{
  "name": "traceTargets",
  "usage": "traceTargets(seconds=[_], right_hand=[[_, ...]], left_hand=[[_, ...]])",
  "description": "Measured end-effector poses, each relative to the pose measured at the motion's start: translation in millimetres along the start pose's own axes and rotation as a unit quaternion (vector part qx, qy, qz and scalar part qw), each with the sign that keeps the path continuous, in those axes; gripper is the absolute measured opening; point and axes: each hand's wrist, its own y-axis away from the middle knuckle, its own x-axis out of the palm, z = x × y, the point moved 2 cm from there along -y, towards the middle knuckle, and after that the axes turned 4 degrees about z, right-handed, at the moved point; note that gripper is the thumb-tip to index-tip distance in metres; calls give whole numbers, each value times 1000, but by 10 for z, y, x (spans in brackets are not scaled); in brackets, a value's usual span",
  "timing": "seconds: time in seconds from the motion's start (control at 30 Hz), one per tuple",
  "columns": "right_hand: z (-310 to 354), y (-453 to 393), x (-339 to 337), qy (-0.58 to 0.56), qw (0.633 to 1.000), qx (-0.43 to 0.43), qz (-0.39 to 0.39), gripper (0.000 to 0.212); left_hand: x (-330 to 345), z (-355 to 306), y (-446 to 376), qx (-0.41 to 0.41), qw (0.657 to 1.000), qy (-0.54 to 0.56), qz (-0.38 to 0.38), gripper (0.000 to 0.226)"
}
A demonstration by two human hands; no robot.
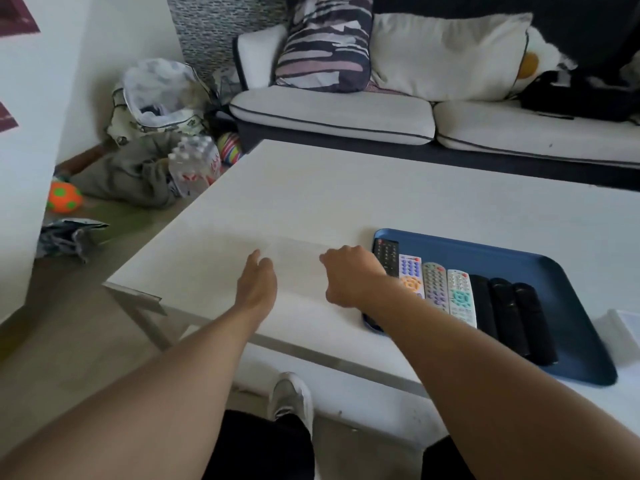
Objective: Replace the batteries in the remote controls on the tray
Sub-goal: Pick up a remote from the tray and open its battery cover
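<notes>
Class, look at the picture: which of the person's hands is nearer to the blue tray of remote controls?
The right hand. It hovers at the blue tray's left edge, beside the black remote. The left hand is over bare table, farther left, clear of the tray.

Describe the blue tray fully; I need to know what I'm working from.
The blue tray is a shallow rounded rectangle with a low raised rim, seemingly plastic. It lies flat on the white table, near the front edge. Seven remotes lie side by side along its near side: four black, three pale with coloured buttons. The right forearm crosses its near-left corner.
</notes>
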Motion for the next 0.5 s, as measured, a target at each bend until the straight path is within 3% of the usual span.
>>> traceTargets(seconds=[0.13,0.23,0.33,0.4,0.5], right_hand=[[-224,6,-106,-197,980,26,-29,63],[-387,-26,-162,-307,932,24,-192,56],[-610,-91,-176,-287,882,99,-360,32],[-705,-181,-140,-267,884,132,-361,24],[-765,-299,-1,-278,913,118,-275,41]], left_hand=[[75,-56,65,-30,997,54,-40,59],[168,-63,95,-14,999,4,-48,54],[204,18,29,20,997,-52,-51,51],[184,38,-22,30,996,-65,-51,52],[191,21,-73,32,996,-63,-53,51]])
